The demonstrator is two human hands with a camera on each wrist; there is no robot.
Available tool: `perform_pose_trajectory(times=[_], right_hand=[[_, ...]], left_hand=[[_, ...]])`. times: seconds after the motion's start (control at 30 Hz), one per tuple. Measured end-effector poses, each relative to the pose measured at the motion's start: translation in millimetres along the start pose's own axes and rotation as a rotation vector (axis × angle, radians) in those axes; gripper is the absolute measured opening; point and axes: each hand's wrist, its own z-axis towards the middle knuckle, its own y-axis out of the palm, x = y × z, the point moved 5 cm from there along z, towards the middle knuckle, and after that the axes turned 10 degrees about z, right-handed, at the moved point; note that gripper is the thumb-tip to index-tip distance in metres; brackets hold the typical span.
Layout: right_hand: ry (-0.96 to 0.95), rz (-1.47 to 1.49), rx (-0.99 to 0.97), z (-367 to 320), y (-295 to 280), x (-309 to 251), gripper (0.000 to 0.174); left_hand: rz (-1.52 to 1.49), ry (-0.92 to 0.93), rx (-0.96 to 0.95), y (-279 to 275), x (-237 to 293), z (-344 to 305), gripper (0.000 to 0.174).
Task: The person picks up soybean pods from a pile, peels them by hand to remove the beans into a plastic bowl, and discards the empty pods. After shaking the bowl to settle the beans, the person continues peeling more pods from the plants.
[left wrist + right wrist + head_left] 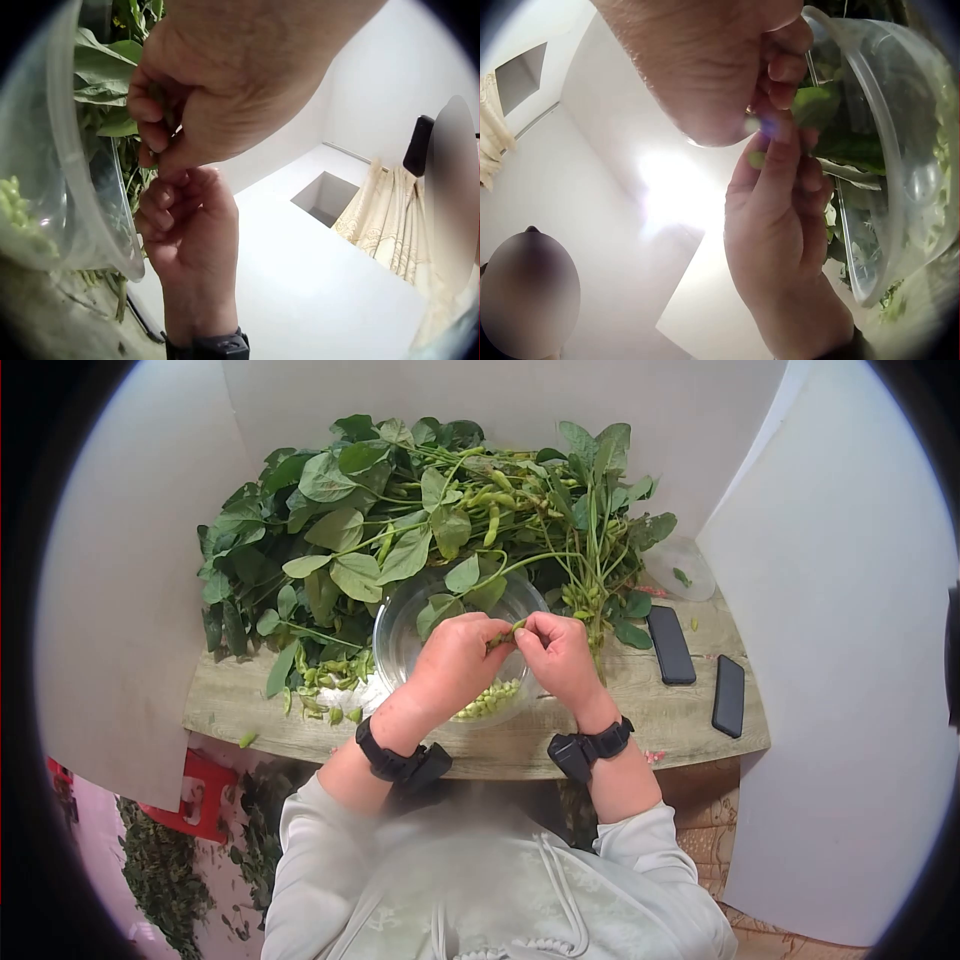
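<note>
Both hands meet over the near part of a clear plastic bowl (384, 645). My left hand (455, 655) holds a green soybean pod (503, 637) between curled fingers and thumb. At the pod's other end, my right hand (558, 658) pinches with thumb and index finger. The left wrist view shows the fingers of the left hand (225, 90) wrapped round the pod, partly hiding it. Shelled green beans (490, 702) lie in the bowl below the hands. A leafy sprig (462, 582) hangs over the bowl's far side.
A big heap of soybean plants (340, 520) covers the back of the wooden table (625, 730). Loose pods (335, 675) lie left of the bowl. Two black phones (671, 646) rest at the right. White panels (840, 660) stand around the table; a red stool (205, 795) is below left.
</note>
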Motion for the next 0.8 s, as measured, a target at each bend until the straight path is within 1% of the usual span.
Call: perform_pose_trajectory(times=[0.13,0.23,0.3,0.4,0.53,0.63,0.7,0.8], right_hand=[[-0.003,0.019,0.013,0,-2,4,0.019],[0.033,0.038,0.03,0,-4,10,0.018],[0.059,0.054,0.049,0,-5,11,0.016],[0.085,0.075,0.037,0,-7,15,0.013],[0.06,0.056,0.033,0,-5,7,0.013],[0.061,0.013,-0.008,0,-2,5,0.014],[0.048,-0.024,-0.006,0,-1,2,0.015],[0.083,0.002,-0.032,0,2,-2,0.014]], left_hand=[[-0.019,0.034,0.001,0,2,4,0.021],[0.007,0.074,-0.028,3,2,8,0.017],[0.005,0.152,-0.028,3,7,9,0.013],[-0.027,0.17,-0.007,7,6,10,0.008],[-0.013,0.165,0.013,6,4,9,0.007],[0.006,0.147,0.026,7,2,7,0.005],[-0.021,0.16,0.065,3,3,6,0.003],[0.01,0.143,0.037,-1,2,4,0.003]])
